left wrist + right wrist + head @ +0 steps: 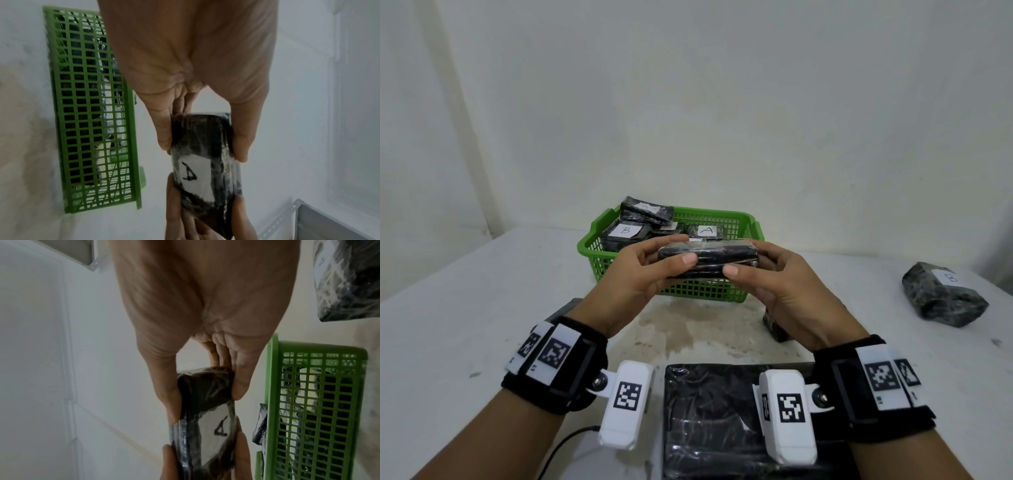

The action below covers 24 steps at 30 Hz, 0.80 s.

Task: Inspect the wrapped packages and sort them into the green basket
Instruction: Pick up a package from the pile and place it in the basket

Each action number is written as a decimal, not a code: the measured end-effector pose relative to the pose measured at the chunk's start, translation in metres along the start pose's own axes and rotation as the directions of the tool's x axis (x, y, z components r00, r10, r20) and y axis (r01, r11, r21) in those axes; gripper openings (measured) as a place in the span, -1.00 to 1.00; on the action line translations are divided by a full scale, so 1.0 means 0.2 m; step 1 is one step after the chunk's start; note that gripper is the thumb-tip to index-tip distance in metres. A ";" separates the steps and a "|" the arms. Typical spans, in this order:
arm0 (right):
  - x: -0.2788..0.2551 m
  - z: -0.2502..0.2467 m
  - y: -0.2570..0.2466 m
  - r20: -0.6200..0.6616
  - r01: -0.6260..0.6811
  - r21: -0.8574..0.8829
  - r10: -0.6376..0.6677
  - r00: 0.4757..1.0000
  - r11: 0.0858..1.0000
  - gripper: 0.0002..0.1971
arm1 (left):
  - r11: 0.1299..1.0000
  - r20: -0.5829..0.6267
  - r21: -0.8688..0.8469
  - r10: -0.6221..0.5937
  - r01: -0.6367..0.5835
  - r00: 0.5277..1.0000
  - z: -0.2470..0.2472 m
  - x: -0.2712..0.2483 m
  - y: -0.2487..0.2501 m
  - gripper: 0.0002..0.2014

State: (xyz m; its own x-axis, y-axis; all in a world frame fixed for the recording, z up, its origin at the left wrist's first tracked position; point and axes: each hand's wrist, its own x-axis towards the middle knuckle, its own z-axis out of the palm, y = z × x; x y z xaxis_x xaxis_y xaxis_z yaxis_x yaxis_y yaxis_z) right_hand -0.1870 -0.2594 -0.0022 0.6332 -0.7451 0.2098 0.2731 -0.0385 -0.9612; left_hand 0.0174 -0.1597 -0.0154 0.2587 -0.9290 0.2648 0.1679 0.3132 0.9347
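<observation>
A black wrapped package [708, 258] is held edge-on above the table, just in front of the green basket [599, 260]. My left hand [650, 265] grips its left end and my right hand [760, 270] grips its right end, thumbs toward me. The wrist views show a white label marked "A" on the package [203, 164] [207, 415], turned away from my head. The green basket [92, 113] [316, 410] holds several black packages, with labels "B" [625, 230] and "A" [707, 230] showing.
A lumpy black wrapped package [941, 298] with a white label lies at the right on the white table [482, 291]. A large flat black package [715, 421] lies near me between my wrists. Another small dark package [774, 327] peeks from under my right hand. A wall stands behind the basket.
</observation>
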 end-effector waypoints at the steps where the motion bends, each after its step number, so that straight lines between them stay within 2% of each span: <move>1: 0.00 -0.01 0.00 -0.005 0.012 -0.029 -0.012 1.000 1.000 -0.26 | 1.000 0.009 -0.026 -0.013 0.013 1.000 0.00 0.00 0.00 -0.33; 3: 0.01 -0.02 0.01 -0.012 0.035 -0.065 -0.036 0.999 0.997 -0.28 | 0.999 0.058 -0.020 -0.032 0.033 0.998 -0.01 0.00 0.00 -0.20; 7: 0.00 -0.01 0.01 0.026 0.037 -0.079 -0.035 0.999 0.996 -0.17 | 0.994 0.058 0.107 0.008 -0.015 0.998 -0.02 -0.01 0.00 -0.17; 13: 0.00 -0.02 0.01 0.054 0.038 -0.098 -0.033 0.998 0.994 -0.20 | 0.987 0.072 0.150 0.056 -0.066 0.996 -0.02 -0.02 0.03 -0.26; 19: -0.01 0.00 -0.01 0.101 -0.114 0.079 0.105 0.989 0.990 -0.40 | 0.980 0.146 0.149 0.109 -0.131 0.983 -0.01 -0.03 0.02 -0.16; 21: -0.01 -0.01 0.00 0.075 -0.115 0.069 0.110 0.991 0.991 -0.43 | 0.990 0.144 0.113 0.071 -0.088 0.987 0.00 -0.03 0.02 -0.21; 24: 0.00 -0.02 0.00 0.034 -0.079 0.029 0.078 0.996 0.996 -0.38 | 0.998 0.086 0.069 -0.003 -0.003 0.996 0.02 -0.02 0.01 -0.47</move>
State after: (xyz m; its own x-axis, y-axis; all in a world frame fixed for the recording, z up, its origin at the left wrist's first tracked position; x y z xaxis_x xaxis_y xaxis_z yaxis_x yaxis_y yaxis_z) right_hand -0.1904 -0.2618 -0.0041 0.6771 -0.7224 0.1404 0.2430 0.0395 -0.9692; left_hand 0.0130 -0.1553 -0.0136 0.1754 -0.9433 0.2817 0.1009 0.3019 0.9480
